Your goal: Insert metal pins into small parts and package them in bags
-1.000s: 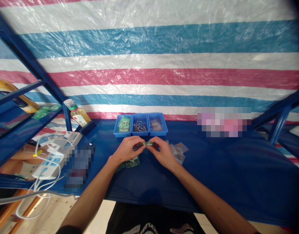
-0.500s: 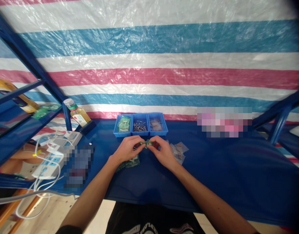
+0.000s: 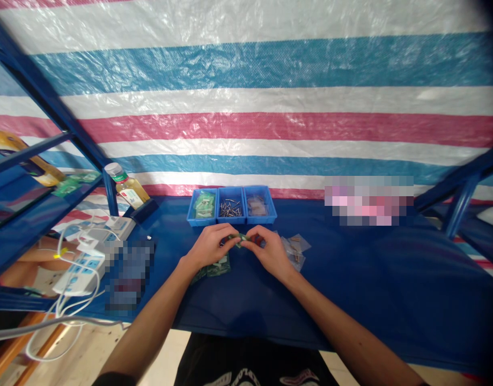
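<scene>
Both hands meet in front of the blue bins, pinching a small green plastic bag (image 3: 242, 239) between thumbs and fingers. My left hand (image 3: 212, 245) is closed on its left side, my right hand (image 3: 269, 251) on its right. Fingers cover much of the bag, so its contents cannot be made out. Below my left hand lie more green bags (image 3: 219, 267), partly hidden by it. Beside my right hand are clear bags (image 3: 297, 247) holding small metal pins. Behind the hands, a left bin (image 3: 201, 221) holds green bags, a middle bin (image 3: 230, 220) loose metal pins, a right bin (image 3: 262, 219) clear bags.
On the left of the blue table (image 3: 351, 300) are a bottle (image 3: 131, 188), a blurred-out dark object (image 3: 130, 276) and a power strip (image 3: 81, 271) with white cables. Another blurred object (image 3: 369, 201) lies at the back right. Blue frame posts stand at both sides.
The green bag between my fingertips has shifted and tilted slightly, its right side now higher. Both hands stay in nearly the same place, and the bins have not moved.
</scene>
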`<state>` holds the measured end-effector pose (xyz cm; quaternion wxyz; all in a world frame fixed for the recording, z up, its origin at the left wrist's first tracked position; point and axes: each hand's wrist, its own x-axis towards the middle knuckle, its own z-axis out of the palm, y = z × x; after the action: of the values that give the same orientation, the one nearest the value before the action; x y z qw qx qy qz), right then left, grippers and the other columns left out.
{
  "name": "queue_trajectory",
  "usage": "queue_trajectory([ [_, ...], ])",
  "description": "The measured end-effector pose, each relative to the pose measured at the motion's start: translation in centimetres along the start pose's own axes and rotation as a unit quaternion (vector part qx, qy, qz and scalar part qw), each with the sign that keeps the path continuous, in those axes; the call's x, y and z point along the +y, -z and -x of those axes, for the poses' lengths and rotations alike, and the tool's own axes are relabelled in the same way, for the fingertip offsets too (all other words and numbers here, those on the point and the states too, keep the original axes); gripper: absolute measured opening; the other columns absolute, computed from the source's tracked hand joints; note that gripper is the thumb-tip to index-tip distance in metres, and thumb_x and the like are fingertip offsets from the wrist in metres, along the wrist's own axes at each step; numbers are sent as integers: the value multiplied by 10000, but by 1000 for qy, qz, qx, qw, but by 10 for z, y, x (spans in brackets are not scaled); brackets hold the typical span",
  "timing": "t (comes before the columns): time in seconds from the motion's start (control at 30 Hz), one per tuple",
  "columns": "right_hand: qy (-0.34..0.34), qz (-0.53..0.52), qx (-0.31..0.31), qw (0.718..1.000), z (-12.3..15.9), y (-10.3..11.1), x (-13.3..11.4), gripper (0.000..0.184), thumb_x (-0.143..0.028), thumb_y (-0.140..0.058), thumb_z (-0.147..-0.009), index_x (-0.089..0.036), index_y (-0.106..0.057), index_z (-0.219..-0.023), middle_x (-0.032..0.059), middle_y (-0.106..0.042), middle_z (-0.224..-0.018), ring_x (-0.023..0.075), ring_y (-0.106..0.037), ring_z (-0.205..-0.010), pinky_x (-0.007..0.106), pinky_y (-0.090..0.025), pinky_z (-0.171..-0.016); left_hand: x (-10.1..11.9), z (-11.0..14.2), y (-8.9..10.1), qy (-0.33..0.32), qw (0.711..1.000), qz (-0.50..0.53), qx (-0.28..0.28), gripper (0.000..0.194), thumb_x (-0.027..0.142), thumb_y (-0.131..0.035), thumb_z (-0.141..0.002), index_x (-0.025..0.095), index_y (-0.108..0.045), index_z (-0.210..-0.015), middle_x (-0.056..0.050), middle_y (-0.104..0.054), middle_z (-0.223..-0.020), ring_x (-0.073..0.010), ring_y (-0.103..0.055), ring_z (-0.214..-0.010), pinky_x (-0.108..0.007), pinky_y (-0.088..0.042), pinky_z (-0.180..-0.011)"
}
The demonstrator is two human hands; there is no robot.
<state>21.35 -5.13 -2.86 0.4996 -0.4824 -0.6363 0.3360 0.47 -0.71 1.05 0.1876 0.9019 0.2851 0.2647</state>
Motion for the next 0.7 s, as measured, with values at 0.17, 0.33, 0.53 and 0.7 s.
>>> queue_trajectory([
  [0.17,40,-5,20,999,-1,3,3,146,-309,-754,-872,-221,-703,-768,15,-691,-836,180,-602,-717,307,-466,-666,-1,1,-1,9,1000,-13,1,225,367,-588,-1013,184,-698,-1082,-54,-692,-920,-159,-639,-808,-255,-478,-727],
  [0.33,49,14,17,999,0,5,1,115,-289,-732,-895,-230,-721,-797,15,-679,-826,180,-591,-714,313,-465,-674,-1,1,-1,9,1000,-15,-2,244,393,-607,-1002,183,-701,-1081,-60,-702,-937,-172,-658,-846,-268,-496,-771],
  [0.53,45,11,-18,999,-1,3,-2,106,-338,-709,-916,-236,-730,-898,29,-683,-884,185,-601,-738,309,-475,-665,-1,0,0,-4,1000,-2,-3,229,361,-561,-1028,179,-698,-1051,-71,-701,-953,-178,-657,-873,-276,-497,-795],
  [0.7,24,2,-29,999,-1,2,-2,178,-351,-696,-914,-239,-703,-1052,22,-669,-916,183,-606,-759,295,-477,-656,-2,1,-1,-8,1000,6,7,237,337,-527,-1044,169,-690,-1004,-71,-692,-931,-174,-643,-862,-274,-484,-790],
])
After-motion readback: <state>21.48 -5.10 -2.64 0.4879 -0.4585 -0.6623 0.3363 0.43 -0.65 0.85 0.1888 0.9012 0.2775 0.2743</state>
